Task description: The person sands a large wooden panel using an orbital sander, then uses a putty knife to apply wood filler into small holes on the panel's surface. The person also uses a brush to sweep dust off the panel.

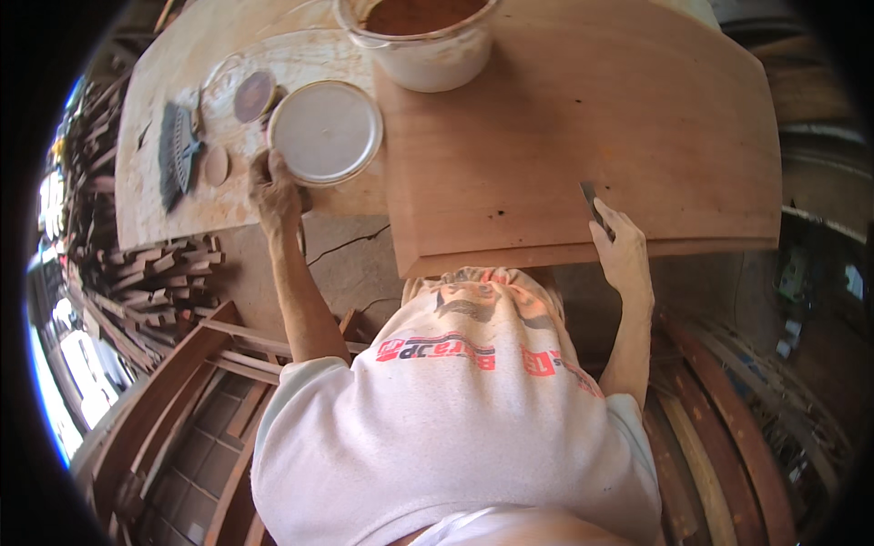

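My right hand grips a putty knife with a dark flat blade, above the near right part of a reddish-brown wooden panel. On the left, my left hand has its fingers curled beside the lower left rim of a round whitish lid. Whatever those fingers hold is hidden. Beyond the panel's middle stands a white bucket with reddish-brown material inside. Small dark spots dot the panel's surface.
A blue-grey brush, a small round tin and a small tan disc lie on the stained worktable. Wood offcuts are piled at left. Wooden frames stand near me on the left, with curved wooden pieces on the right.
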The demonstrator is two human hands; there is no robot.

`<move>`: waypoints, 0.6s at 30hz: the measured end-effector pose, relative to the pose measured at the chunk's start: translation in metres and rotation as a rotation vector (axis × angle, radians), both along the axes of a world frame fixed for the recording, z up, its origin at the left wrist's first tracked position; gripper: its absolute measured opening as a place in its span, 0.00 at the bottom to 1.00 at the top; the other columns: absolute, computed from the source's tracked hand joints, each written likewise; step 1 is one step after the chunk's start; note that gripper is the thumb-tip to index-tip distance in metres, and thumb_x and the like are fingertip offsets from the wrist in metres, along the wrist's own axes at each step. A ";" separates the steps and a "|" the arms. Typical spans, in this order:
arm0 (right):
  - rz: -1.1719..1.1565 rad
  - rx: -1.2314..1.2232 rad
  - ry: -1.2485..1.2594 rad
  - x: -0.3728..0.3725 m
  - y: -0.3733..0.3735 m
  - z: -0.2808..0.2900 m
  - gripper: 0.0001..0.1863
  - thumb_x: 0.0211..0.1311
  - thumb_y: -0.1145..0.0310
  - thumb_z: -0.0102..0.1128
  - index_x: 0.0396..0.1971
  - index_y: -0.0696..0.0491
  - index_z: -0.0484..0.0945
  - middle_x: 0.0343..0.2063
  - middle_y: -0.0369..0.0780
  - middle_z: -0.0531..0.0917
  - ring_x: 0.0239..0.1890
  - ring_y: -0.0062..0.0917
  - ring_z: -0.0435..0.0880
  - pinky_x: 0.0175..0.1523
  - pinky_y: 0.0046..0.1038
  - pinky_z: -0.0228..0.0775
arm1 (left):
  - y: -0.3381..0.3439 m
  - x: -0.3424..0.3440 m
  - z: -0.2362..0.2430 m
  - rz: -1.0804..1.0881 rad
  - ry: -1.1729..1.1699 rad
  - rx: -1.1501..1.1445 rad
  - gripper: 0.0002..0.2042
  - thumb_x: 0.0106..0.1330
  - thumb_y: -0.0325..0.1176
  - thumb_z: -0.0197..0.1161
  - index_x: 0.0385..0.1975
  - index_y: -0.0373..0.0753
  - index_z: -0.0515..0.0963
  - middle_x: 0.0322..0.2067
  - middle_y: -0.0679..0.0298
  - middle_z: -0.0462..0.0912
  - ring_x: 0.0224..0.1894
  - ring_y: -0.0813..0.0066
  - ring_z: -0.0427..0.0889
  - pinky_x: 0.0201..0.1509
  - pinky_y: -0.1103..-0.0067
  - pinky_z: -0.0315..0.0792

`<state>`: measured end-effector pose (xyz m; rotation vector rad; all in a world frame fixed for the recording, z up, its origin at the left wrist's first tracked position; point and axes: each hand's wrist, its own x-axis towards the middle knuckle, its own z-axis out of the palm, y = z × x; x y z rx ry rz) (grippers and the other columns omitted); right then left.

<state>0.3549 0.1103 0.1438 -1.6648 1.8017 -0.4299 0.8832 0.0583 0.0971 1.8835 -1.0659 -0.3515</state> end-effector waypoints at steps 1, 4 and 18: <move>-0.003 0.006 -0.053 0.004 0.002 -0.001 0.20 0.73 0.70 0.62 0.61 0.58 0.82 0.48 0.48 0.88 0.42 0.36 0.86 0.51 0.36 0.77 | 0.003 -0.008 0.002 0.021 0.090 0.024 0.14 0.80 0.38 0.60 0.50 0.31 0.82 0.39 0.61 0.87 0.39 0.75 0.83 0.45 0.77 0.77; 0.005 -0.139 0.010 0.016 -0.007 -0.011 0.21 0.73 0.70 0.60 0.64 0.56 0.80 0.55 0.50 0.86 0.51 0.40 0.87 0.56 0.38 0.78 | 0.020 -0.013 0.003 0.025 0.213 0.171 0.15 0.77 0.39 0.62 0.50 0.31 0.82 0.39 0.60 0.88 0.41 0.72 0.85 0.48 0.73 0.79; 0.283 -0.269 -0.046 0.146 0.015 -0.033 0.23 0.67 0.74 0.66 0.63 0.53 0.79 0.44 0.46 0.82 0.39 0.38 0.85 0.43 0.38 0.79 | -0.028 0.170 -0.013 0.212 -0.245 0.143 0.22 0.74 0.45 0.64 0.56 0.31 0.82 0.50 0.51 0.89 0.51 0.62 0.87 0.58 0.72 0.77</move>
